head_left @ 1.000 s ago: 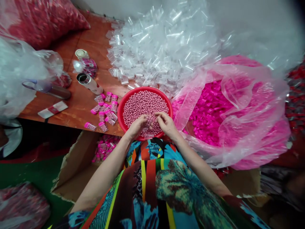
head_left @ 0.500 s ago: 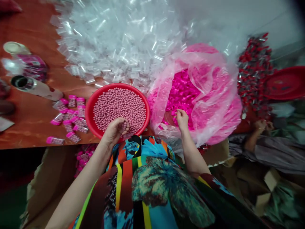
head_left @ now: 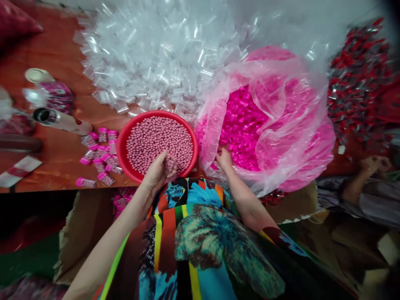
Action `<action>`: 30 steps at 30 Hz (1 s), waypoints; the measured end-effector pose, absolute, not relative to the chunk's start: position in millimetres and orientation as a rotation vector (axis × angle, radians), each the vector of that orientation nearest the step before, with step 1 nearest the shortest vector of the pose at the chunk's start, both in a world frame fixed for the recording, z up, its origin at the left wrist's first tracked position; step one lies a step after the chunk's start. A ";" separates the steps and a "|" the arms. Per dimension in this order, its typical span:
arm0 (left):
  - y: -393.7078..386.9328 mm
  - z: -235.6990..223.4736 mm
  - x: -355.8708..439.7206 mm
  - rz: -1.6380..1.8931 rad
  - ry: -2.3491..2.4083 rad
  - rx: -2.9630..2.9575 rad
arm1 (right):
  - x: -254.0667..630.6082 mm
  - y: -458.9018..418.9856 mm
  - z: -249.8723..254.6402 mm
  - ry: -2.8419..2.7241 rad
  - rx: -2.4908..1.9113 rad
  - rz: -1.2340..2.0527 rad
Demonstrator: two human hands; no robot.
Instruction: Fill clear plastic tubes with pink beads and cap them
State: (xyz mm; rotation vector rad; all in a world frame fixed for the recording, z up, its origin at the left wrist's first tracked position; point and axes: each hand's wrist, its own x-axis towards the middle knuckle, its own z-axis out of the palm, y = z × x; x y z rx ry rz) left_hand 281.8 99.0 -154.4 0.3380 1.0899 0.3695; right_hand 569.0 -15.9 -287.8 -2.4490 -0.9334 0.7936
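Clear container [head_left: 170, 165] within curled left hand [head_left: 156, 171], pink caps [head_left: 245, 129] beside right hand [head_left: 224, 158], its grip unclear

Beads [head_left: 159, 139] are showing dusty pink, their basin [head_left: 122, 150] plain red. Small pieces [head_left: 240, 121] are showing glossy magenta, their bag [head_left: 300, 125] translucent pink; loose containers [head_left: 146, 62] are appearing clear. The table [head_left: 62, 166] is showing orange-brown; the garment [head_left: 200, 246] is bearing yellow, orange and black stripes and a mottled teal motif.
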 end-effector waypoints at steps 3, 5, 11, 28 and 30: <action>97.1 -153.5 281.5 0.371 1.033 0.294 | 572.8 -25.9 -280.0 -0.736 -2.376 0.794; 96.4 -153.6 278.1 0.391 0.973 0.281 | 576.1 -33.7 -271.4 -0.615 -2.295 0.802; 95.4 -152.7 264.3 0.503 0.844 0.235 | 573.6 -31.2 -210.9 -0.424 -1.889 0.863; 89.7 -148.4 241.2 0.644 0.869 0.254 | 426.0 79.8 -149.1 -1.451 -1.457 1.238; 89.9 -149.7 236.2 0.653 0.873 0.263 | 424.6 81.2 -146.7 -1.548 -1.436 1.237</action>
